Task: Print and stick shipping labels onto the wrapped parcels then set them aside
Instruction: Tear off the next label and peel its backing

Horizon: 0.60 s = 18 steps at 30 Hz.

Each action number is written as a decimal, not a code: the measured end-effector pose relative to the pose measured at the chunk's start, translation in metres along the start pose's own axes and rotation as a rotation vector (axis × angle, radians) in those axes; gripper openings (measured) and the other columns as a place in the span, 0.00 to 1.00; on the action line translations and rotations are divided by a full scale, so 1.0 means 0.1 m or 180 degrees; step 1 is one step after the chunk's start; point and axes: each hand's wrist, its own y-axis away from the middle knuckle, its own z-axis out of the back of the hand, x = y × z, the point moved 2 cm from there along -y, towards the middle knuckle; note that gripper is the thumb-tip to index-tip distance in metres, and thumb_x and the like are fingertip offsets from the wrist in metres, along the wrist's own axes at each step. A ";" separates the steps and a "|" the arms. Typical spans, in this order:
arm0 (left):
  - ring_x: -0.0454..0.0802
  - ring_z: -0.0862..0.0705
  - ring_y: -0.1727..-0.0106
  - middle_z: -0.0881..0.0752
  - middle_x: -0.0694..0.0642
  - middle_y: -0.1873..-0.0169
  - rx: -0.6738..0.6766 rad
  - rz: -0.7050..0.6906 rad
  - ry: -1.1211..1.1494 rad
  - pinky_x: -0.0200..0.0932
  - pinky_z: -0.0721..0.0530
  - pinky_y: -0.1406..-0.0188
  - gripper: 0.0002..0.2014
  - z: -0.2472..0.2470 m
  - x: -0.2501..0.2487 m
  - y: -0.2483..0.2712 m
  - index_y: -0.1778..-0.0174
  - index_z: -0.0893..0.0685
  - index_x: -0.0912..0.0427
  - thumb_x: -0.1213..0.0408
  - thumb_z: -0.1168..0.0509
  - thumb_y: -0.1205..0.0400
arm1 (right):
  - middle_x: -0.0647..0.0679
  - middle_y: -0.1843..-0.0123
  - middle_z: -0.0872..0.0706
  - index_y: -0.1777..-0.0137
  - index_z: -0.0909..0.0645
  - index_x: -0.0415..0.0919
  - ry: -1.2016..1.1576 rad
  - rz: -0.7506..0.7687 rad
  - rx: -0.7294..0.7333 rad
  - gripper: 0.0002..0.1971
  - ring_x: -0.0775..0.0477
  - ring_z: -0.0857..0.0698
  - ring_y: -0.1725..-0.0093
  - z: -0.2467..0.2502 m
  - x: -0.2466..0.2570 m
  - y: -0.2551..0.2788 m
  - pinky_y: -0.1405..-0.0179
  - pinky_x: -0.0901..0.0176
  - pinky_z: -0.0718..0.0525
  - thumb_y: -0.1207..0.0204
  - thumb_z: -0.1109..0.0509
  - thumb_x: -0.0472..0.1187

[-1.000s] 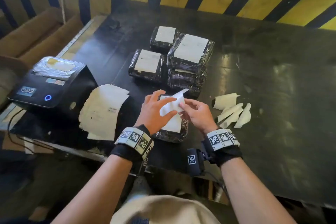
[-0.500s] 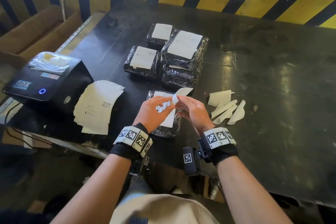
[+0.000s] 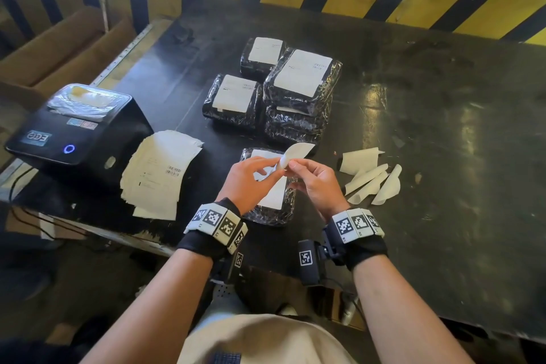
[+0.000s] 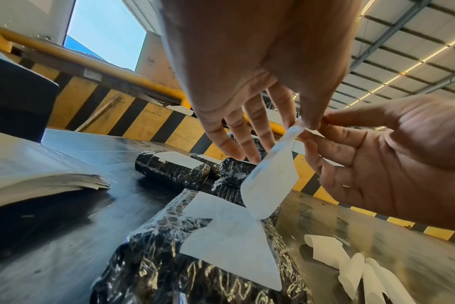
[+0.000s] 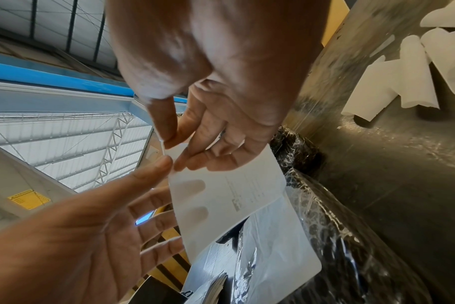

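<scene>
At my far left sits the label printer, and just beside it a loose stack of printed labels lies on the black table. Beyond my hands, four wrapped parcels carry labels and are set aside.

My left hand pinches the label by its corner, thumb on one face, with the other fingers spread loose behind the sheet. My right hand pinches the backing where it has curled away from that same corner; that grip is tight on the strip, nothing else in it. Both hang just above the near parcel, which seems to wear a white sheet on top already.

To do this well, I judge I should draw the backing off low and slow, folding it flat against itself so the label does not curl or stick to my fingers. I should keep my left pinch at the very edge to spare the glue.

To the right, curled backing strips lie on the table; this one should join them.
</scene>
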 end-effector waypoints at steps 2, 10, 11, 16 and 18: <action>0.41 0.15 0.51 0.12 0.45 0.45 0.0003 -0.0001 -0.0019 0.27 0.22 0.56 0.17 0.01 0.00 -0.01 0.37 0.14 0.48 0.50 0.31 0.21 | 0.48 0.54 0.08 0.52 0.12 0.46 0.0054 0.0003 -0.0007 0.09 0.51 0.11 0.49 0.01 0.00 -0.01 0.43 0.46 0.15 0.17 0.34 0.37; 0.39 0.15 0.54 0.10 0.44 0.52 -0.0143 -0.0169 -0.0015 0.22 0.22 0.61 0.11 0.06 -0.10 -0.04 0.44 0.11 0.50 0.55 0.29 0.21 | 0.50 0.58 0.13 0.50 0.14 0.40 0.0143 0.0036 0.0052 0.07 0.58 0.16 0.59 0.03 0.02 -0.06 0.57 0.62 0.17 0.17 0.33 0.38; 0.38 0.15 0.54 0.11 0.43 0.52 -0.0143 -0.0168 -0.0024 0.22 0.22 0.62 0.11 0.06 -0.11 -0.04 0.44 0.11 0.51 0.55 0.29 0.21 | 0.51 0.59 0.13 0.50 0.14 0.39 0.0147 0.0046 0.0067 0.07 0.59 0.17 0.60 0.03 0.01 -0.07 0.58 0.62 0.18 0.18 0.33 0.38; 0.37 0.15 0.59 0.09 0.45 0.53 -0.0157 -0.0157 -0.0066 0.22 0.22 0.63 0.09 0.07 -0.13 -0.05 0.46 0.09 0.52 0.58 0.30 0.20 | 0.56 0.61 0.12 0.53 0.13 0.43 0.0348 0.0148 0.0156 0.08 0.62 0.19 0.64 0.01 0.00 -0.11 0.60 0.63 0.19 0.17 0.34 0.39; 0.36 0.15 0.62 0.09 0.46 0.55 -0.0118 -0.0132 -0.0122 0.22 0.24 0.64 0.09 0.08 -0.12 -0.07 0.47 0.08 0.52 0.58 0.31 0.19 | 0.59 0.62 0.12 0.51 0.13 0.43 0.0459 0.0178 0.0188 0.08 0.62 0.20 0.65 -0.01 -0.01 -0.12 0.59 0.63 0.20 0.17 0.34 0.39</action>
